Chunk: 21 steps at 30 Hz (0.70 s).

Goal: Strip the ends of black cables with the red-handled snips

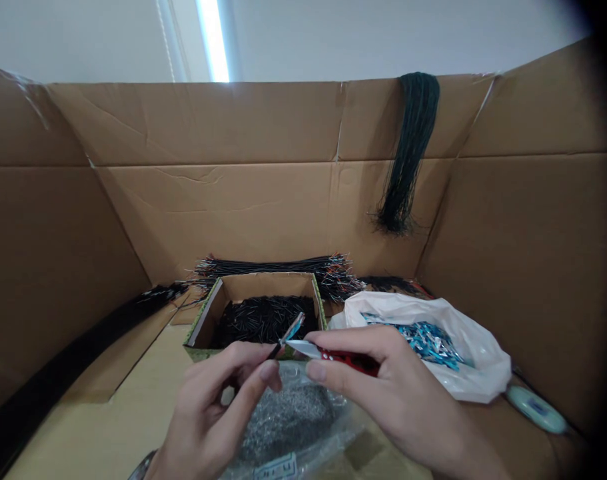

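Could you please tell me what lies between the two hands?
In the head view, the pale blade of the red-handled tool lies there, its tip close to a thin blue strip.

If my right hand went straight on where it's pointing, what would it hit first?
Probably the black cable in your left hand, right by the red-handled blade; depth is hard to judge.
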Motion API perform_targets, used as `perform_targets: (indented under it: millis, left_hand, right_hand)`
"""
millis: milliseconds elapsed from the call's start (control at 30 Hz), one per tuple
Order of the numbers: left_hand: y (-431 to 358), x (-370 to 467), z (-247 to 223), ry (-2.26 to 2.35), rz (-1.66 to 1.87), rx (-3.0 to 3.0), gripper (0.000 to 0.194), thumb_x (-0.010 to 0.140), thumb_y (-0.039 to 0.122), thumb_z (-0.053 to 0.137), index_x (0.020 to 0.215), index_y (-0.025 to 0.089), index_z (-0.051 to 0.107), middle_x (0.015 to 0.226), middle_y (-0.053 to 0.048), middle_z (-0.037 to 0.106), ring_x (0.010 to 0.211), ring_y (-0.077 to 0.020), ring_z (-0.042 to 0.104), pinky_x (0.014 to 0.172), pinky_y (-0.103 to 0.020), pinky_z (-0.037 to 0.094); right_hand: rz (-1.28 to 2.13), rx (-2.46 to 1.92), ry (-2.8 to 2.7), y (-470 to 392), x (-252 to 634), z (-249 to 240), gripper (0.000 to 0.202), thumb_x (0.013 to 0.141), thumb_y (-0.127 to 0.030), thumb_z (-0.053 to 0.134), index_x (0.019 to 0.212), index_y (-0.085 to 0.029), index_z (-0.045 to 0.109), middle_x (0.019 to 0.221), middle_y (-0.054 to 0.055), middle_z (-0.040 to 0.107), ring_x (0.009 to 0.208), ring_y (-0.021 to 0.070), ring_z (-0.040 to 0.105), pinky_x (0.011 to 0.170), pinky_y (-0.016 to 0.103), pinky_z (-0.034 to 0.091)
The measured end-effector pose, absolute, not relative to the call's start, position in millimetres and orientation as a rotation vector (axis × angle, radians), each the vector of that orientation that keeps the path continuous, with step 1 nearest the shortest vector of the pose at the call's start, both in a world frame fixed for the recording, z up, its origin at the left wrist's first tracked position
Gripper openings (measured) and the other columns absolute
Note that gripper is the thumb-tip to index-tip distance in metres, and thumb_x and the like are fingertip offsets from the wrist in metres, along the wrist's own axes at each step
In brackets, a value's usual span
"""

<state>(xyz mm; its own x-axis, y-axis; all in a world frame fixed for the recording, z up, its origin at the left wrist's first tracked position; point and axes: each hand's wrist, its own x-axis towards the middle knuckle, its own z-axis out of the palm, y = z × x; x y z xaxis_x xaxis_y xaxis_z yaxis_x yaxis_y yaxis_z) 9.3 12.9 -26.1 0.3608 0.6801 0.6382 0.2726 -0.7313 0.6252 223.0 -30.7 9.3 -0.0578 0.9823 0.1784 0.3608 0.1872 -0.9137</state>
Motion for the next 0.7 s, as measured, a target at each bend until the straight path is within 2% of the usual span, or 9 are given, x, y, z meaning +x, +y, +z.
perform_targets:
  millis: [167, 267, 367, 467, 567, 700]
  left_hand:
    - [9, 17, -28, 0.95, 1.455, 2.041, 0.014, 0.094, 0.023, 0.063, 0.082, 0.021, 0.071, 0.067, 0.002, 0.069, 0.059, -0.0123, 0.063, 0.054, -0.018, 0.048]
    - [5, 22, -26, 0.953, 1.475, 1.857, 0.021, 0.093, 0.035, 0.066, 0.08, 0.019, 0.071, 0.063, 0.0, 0.067, 0.056, -0.0135, 0.062, 0.052, -0.02, 0.047]
    - [5, 25, -24, 0.906, 1.343, 1.772, 0.028, 0.094, 0.043, 0.064, 0.081, 0.018, 0.068, 0.059, 0.0, 0.065, 0.052, -0.0128, 0.056, 0.046, -0.019, 0.041]
    - [6, 27, -25, 0.866, 1.199, 1.79, 0.03, 0.097, 0.043, 0.06, 0.079, 0.019, 0.067, 0.063, -0.001, 0.065, 0.05, -0.0101, 0.048, 0.043, -0.018, 0.033]
    - [6, 27, -26, 0.799, 1.096, 1.798, 0.028, 0.1, 0.043, 0.056, 0.088, 0.02, 0.067, 0.067, -0.001, 0.066, 0.05, -0.0095, 0.042, 0.044, -0.019, 0.031]
    - [7, 25, -25, 0.643, 0.875, 1.583, 0.038, 0.1, 0.053, 0.051, 0.09, 0.019, 0.064, 0.062, -0.002, 0.064, 0.042, -0.0069, 0.031, 0.04, -0.019, 0.022]
  right_hand:
    - [0.851, -1.26, -1.653, -12, 225, 11, 0.023, 0.093, -0.037, 0.063, 0.092, -0.022, 0.08, 0.082, 0.002, 0.074, 0.076, 0.02, 0.064, 0.064, 0.03, 0.046]
    - [0.809, -1.216, -1.593, -2, 224, 9, 0.018, 0.091, -0.033, 0.066, 0.098, -0.02, 0.077, 0.087, 0.002, 0.075, 0.079, 0.0185, 0.065, 0.07, 0.029, 0.049]
    - [0.847, -1.047, -1.477, -3, 219, 8, 0.021, 0.086, -0.032, 0.072, 0.104, -0.021, 0.072, 0.088, 0.0, 0.073, 0.077, 0.0148, 0.064, 0.069, 0.025, 0.049]
    - [0.857, -0.972, -1.413, -12, 209, 8, 0.018, 0.082, -0.031, 0.077, 0.096, -0.021, 0.07, 0.075, -0.004, 0.066, 0.067, 0.0118, 0.059, 0.059, 0.021, 0.046]
    - [0.818, -0.955, -1.452, -17, 205, 6, 0.009, 0.087, -0.026, 0.07, 0.081, -0.02, 0.068, 0.069, -0.004, 0.061, 0.063, 0.0101, 0.054, 0.058, 0.02, 0.044]
    - [0.868, -0.879, -1.501, -14, 208, 3, 0.008, 0.09, -0.024, 0.067, 0.083, -0.02, 0.067, 0.071, -0.004, 0.062, 0.066, 0.0103, 0.054, 0.06, 0.02, 0.044]
